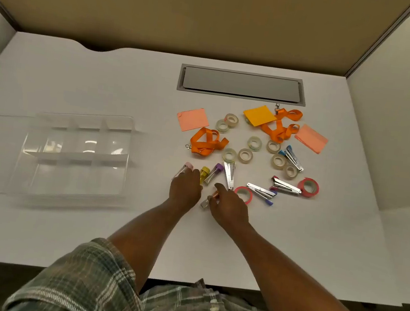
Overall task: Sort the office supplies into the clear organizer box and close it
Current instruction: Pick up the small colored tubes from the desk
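White table with clear organizer box, tape rolls, staplers, orange lanyards, sticky notes, capped tubes

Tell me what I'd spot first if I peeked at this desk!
Probably the bright jumble on the right half of the white desk: orange lanyards, tape rolls, staplers, sticky notes. The left hand and right hand reach into its near edge, the right pinching an orange-capped tube. The clear organizer box lies open at the left.

White desk w/ grey cable hatch; tan partition behind.
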`<state>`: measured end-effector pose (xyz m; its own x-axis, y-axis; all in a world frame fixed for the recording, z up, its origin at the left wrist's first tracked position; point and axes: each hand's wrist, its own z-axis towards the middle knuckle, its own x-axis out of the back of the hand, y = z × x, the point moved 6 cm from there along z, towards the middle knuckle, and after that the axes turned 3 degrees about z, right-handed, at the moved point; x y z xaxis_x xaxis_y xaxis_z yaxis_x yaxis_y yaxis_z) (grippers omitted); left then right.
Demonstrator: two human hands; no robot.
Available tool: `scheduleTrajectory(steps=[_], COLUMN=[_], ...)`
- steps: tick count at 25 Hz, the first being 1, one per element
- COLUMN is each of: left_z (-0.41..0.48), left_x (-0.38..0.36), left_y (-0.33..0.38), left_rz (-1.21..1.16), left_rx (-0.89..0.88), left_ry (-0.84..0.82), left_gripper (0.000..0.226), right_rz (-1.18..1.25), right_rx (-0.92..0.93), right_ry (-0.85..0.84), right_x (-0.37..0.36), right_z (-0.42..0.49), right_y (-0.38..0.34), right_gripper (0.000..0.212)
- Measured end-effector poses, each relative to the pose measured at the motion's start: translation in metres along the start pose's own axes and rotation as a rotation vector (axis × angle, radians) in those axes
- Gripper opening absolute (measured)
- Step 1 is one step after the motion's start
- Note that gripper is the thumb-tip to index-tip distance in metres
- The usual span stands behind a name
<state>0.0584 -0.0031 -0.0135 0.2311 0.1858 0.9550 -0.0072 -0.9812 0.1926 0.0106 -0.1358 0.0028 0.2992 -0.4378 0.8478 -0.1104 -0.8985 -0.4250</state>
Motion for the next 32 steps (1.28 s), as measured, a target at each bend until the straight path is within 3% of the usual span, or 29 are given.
scheduleTrajectory(steps=[3,8,13,16,19,21,24,28,32], left_z=[0.001,-0.004,-0.026,-0.038,-0.051,-0.057,-0.058,-0.056,-0.054], left_x=[0.002,0.020,0.051,0.074,0.094,0.105,0.114,0.105,0.095], left_y=[-0.008,-0.028,-0.067,-0.100,-0.137,-0.159,-0.190,-0.230,-0.238], left_rz=[-0.134,-0.466,-0.977,-1.275,-1.591,-1.730,-1.792,-1.623,-1.439], left_rx=[0.082,0.175,0.208,0.280,0.318,0.294,0.280,0.531,0.716], left_ry=[-0.032,-0.108,-0.225,-0.263,-0.273,-0.275,-0.264,-0.136,-0.141], left_gripper=[0.024,0.036,0.031,0.030,0.023,0.026,0.035,0.046,0.042], right_rz=[0.080,0.184,0.321,0.546,0.959,1.150,1.278,1.203,1.084], right_rx=[-0.072,-0.204,-0.152,-0.190,-0.267,-0.288,-0.297,-0.282,-0.358], right_ry=[0.011,0.001,0.068,0.024,-0.104,-0.193,-0.279,-0.335,-0.361], right_x=[-0.003,-0.008,-0.004,-0.003,-0.010,-0.016,-0.027,-0.045,-0.065], right_z=[-0.002,-0.006,0.004,0.012,0.019,0.024,0.029,0.036,0.036], right_y=[0.002,0.001,-0.032,-0.069,-0.118,-0.151,-0.199,-0.245,-0.272], right_gripper=[0.036,0.036,0.050,0.039,0.019,0.021,0.026,0.023,0.018])
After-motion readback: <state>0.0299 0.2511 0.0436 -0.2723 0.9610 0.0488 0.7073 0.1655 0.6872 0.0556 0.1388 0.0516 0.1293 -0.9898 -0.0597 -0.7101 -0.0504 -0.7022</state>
